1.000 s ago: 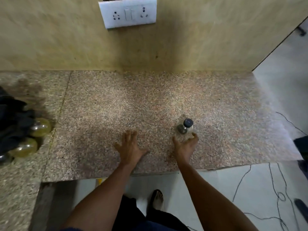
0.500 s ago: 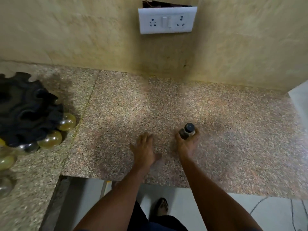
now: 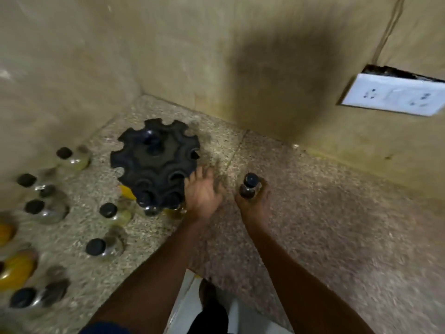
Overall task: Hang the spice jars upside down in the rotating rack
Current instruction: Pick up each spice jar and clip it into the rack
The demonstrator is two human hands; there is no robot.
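**Jar in hand, rack to the left**

A speckled stone counter (image 3: pixel 325 225) meets a beige wall. A black notched rack (image 3: pixel 156 162) stands in the corner, loose jars (image 3: pixel 106 247) scattered to its left. The left hand (image 3: pixel 201 194), fingers relaxed and empty, reaches beside the rack's near edge. The right hand (image 3: pixel 255 201) grips one jar (image 3: pixel 250 188) upright, cap up, rightward of the rack.

The whole view is motion-blurred. The left edge cuts off an orange jar (image 3: pixel 4 233), and the rack (image 3: pixel 156 162) hides its hanging jars' necks.
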